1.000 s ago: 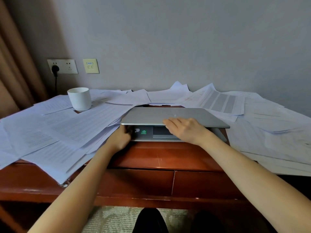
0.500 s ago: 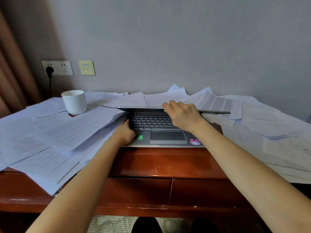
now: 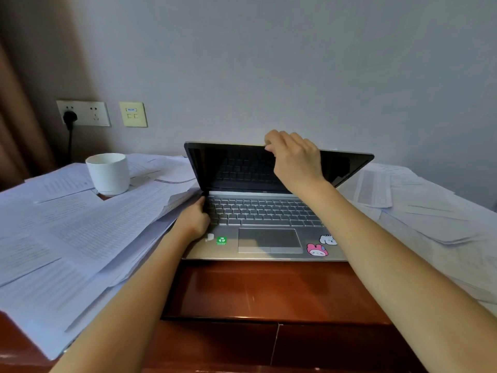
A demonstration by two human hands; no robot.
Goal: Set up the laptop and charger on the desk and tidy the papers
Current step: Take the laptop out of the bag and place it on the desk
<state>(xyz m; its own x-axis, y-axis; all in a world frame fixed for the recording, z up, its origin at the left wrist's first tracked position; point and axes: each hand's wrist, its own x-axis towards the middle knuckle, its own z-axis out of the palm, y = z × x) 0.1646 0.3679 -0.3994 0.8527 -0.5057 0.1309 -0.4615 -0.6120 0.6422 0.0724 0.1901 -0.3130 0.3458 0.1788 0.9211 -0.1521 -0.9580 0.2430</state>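
Observation:
A silver laptop (image 3: 269,239) sits in the middle of the wooden desk (image 3: 269,289), its lid partly raised and its dark screen off. My right hand (image 3: 294,158) grips the top edge of the lid. My left hand (image 3: 195,220) holds the left edge of the keyboard base, thumb on the deck. Stickers mark the palm rest. Loose printed papers (image 3: 80,232) lie in heaps to the left, and more papers (image 3: 419,211) to the right. No charger brick shows.
A white cup (image 3: 109,173) stands on the papers at back left. On the wall behind it are a socket plate (image 3: 86,113) with a black plug (image 3: 70,118) and cable, and a yellowish data plate (image 3: 133,114). A brown curtain hangs at far left.
My right hand has lifted the lid from nearly closed to well open, exposing keyboard and screen. My left hand has stayed on the base's left edge. The camera has moved closer.

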